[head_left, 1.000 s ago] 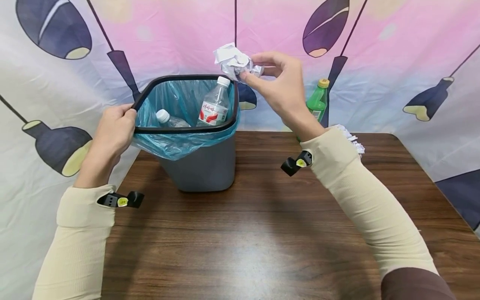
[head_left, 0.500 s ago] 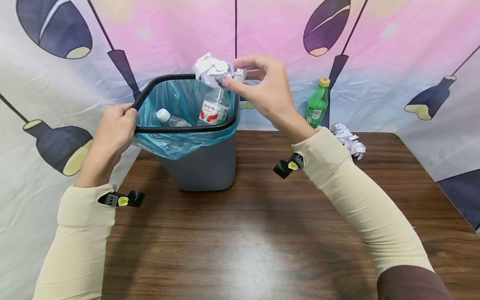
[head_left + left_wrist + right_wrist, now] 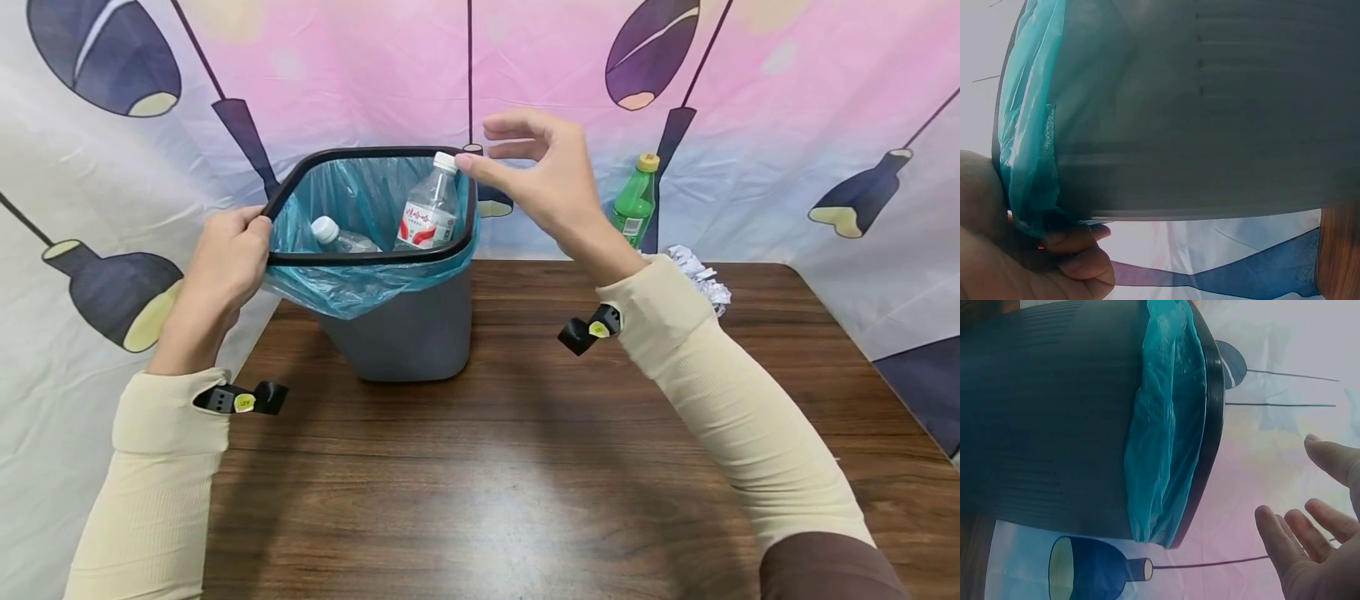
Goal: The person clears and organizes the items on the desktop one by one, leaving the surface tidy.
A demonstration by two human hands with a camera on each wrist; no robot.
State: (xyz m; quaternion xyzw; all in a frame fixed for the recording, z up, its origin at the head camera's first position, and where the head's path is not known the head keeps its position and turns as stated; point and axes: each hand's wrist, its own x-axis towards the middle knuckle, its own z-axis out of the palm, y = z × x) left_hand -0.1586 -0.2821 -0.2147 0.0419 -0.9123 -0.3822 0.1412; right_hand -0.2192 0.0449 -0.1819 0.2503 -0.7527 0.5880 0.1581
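Head view: grey waste bin (image 3: pixel 405 333) stands at the far left part of the wooden bench (image 3: pixel 525 467), lined with a blue-green plastic bag (image 3: pixel 352 287) folded over a black rim. Left hand (image 3: pixel 225 262) grips the near-left corner of the rim, fingers curled over rim and bag together. Left wrist view confirms this: fingertips (image 3: pixel 1079 240) tucked under the bag's edge against the bin wall.

Right hand (image 3: pixel 540 179) hovers just above and beside the bin's right rim, released, fingers spread and lightly bent, thumb and forefinger apart, holding nothing. Right wrist view shows the same loose, empty palm (image 3: pixel 1316 550) beside the rim, apart from it.

Inside the bin: one clear bottle with red and white label (image 3: pixel 429 212) standing tilted against the right wall, its white cap just beside the right thumb tip; a second clear bottle (image 3: pixel 337 237) lying lower on the left, white cap up. No paper visible in the bin from this angle; the bottom is hidden.

Behind the right forearm: green bottle with yellow cap (image 3: pixel 633 204) upright at the bench's back edge, and a crumpled white paper ball (image 3: pixel 701 279) on the bench just right of the sleeve. Patterned pink and purple cloth backdrop (image 3: pixel 787 100) behind all.
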